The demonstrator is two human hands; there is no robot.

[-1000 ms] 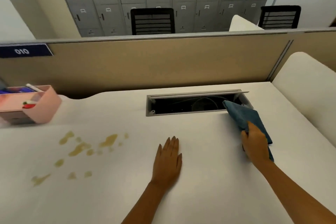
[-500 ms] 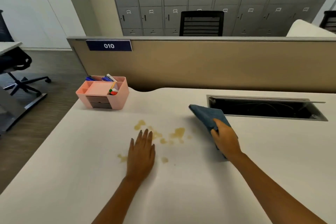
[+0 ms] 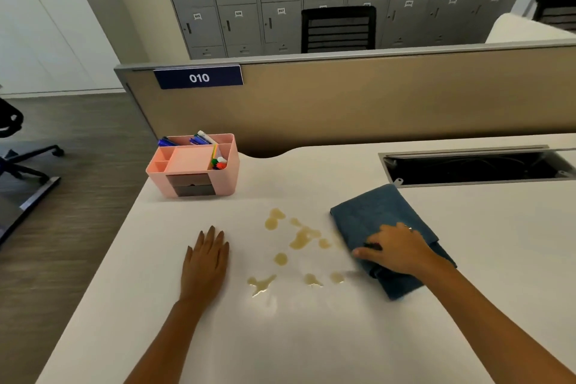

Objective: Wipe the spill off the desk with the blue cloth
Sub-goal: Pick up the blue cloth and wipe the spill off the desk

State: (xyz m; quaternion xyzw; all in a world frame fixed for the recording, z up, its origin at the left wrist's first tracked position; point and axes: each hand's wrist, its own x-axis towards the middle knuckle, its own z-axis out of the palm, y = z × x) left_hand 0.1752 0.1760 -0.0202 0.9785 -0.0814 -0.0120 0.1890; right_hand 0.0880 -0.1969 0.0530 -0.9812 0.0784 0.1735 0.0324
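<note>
A yellowish-brown spill (image 3: pixel 300 237) lies in several scattered blotches on the white desk (image 3: pixel 280 337). The folded blue cloth (image 3: pixel 374 215) rests flat on the desk at the spill's right edge. My right hand (image 3: pixel 394 248) presses down on the cloth's near half, thumb at its left edge, fingers spread over it. My left hand (image 3: pixel 205 259) lies flat on the desk to the left of the spill, fingers together, holding nothing.
A pink desk organiser (image 3: pixel 194 165) with pens stands at the back left near the desk's edge. An open cable tray slot (image 3: pixel 473 165) sits just behind the cloth. A beige partition (image 3: pixel 374 97) labelled 010 runs along the back. The desk's left edge drops to the floor.
My view has swung left and closer. My right hand has slid the blue cloth from the cable slot leftward to the spill's edge. My left hand has stayed flat, moving left of the spill.
</note>
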